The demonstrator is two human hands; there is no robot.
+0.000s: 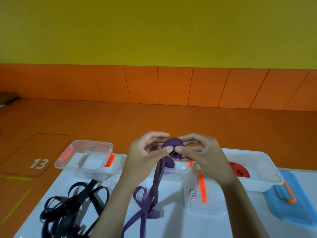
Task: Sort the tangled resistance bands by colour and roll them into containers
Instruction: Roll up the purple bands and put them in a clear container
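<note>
Both hands hold a purple resistance band (151,194) raised above the table. Its upper end is wound into a small purple roll (172,145). My left hand (147,152) and my right hand (200,150) pinch that roll from either side, thumbs meeting at its front. The loose length hangs down and loops on the white table (171,225). A second purple roll (169,163) lies in the clear middle container (184,170) behind. Tangled black bands (72,208) lie at the left. A red roll (239,170) sits in the white container (267,169) at the right.
A clear container (85,155) with orange clips stands at the back left. A clear lid with an orange clip and a label (202,194) lies right of centre, and a blue lid (291,203) sits at the far right. Orange floor and padded wall lie beyond.
</note>
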